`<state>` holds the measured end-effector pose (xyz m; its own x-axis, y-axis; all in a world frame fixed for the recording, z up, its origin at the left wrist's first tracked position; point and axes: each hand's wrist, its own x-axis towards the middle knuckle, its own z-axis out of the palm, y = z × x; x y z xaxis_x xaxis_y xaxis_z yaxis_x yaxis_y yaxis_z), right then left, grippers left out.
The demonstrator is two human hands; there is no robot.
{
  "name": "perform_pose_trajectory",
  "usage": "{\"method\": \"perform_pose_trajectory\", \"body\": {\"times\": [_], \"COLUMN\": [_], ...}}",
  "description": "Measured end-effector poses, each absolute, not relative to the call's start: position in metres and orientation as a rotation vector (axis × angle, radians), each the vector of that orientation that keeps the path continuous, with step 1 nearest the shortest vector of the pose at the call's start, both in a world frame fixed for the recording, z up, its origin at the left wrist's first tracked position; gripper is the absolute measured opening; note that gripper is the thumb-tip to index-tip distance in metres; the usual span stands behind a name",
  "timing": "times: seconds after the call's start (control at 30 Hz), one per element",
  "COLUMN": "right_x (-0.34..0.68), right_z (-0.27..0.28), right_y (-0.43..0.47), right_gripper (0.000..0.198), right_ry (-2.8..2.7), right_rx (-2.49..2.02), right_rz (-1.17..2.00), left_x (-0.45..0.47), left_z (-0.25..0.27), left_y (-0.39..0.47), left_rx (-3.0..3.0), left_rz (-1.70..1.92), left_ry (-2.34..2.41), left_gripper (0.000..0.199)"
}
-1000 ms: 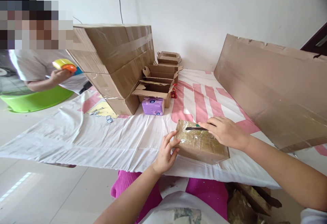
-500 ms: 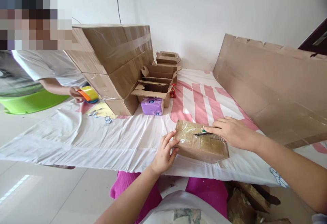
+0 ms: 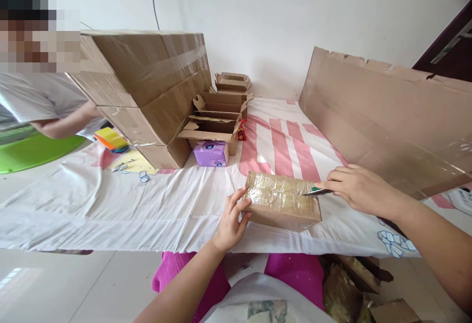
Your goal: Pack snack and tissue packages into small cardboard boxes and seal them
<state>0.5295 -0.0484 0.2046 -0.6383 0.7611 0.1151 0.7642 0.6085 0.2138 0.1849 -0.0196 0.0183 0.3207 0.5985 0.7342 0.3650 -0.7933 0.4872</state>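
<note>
Cutter (image 3: 320, 192) on taped box (image 3: 282, 216)

The right hand (image 3: 363, 190) had its fingers closed on the rear end of the slim, dark tool with a green part, which pointed left, its tip at the box's upper face near the right end; whether it had gone through the tape could not be told. The left hand (image 3: 231, 220) lay against the box's left end, its fingers slightly spread and bent, touching it without wrapping round it. The box lay flat on the cloth-covered bench (image 3: 147, 224), near the front edge

Beyond it to the left, a purple packet (image 3: 211, 155) stood just in front of a row of open boxes (image 3: 221, 133). Tall stacked cartons (image 3: 129, 74) rose left of that row, and a large cardboard panel (image 3: 379, 111) stood on the right. At far left, another person's arm (image 3: 62, 126) reached toward the cartons, above a yellow and orange object (image 3: 111, 138). Cardboard scraps (image 3: 342, 288) lay on the floor (image 3: 110, 278)
</note>
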Motion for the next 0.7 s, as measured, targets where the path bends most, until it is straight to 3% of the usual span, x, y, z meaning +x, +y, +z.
{"method": "perform_pose_trajectory", "body": {"times": [0.13, 0.37, 0.57, 0.7], "right_x": [0.528, 0.542, 0.542, 0.53], "right_z": [0.204, 0.202, 0.183, 0.178], "right_y": [-0.046, -0.051, -0.065, -0.073], "right_gripper": [0.042, 0.036, 0.039, 0.04], "right_ry": [-2.785, -2.62, -2.506, -2.485], "right_rx": [-1.391, -1.436, -1.445, -1.533], "right_rz": [-0.207, 0.283, 0.505, 0.272], "left_x": [0.183, 0.182, 0.187, 0.189], "left_z": [0.018, 0.017, 0.031, 0.036], "left_y": [-0.023, -0.029, -0.025, -0.021], "left_rx": [2.37, 2.259, 2.177, 2.144], "left_rz": [1.445, 1.404, 1.429, 1.436], "left_ry": [0.872, 0.965, 0.96, 0.915], "left_gripper": [0.044, 0.071, 0.038, 0.022]}}
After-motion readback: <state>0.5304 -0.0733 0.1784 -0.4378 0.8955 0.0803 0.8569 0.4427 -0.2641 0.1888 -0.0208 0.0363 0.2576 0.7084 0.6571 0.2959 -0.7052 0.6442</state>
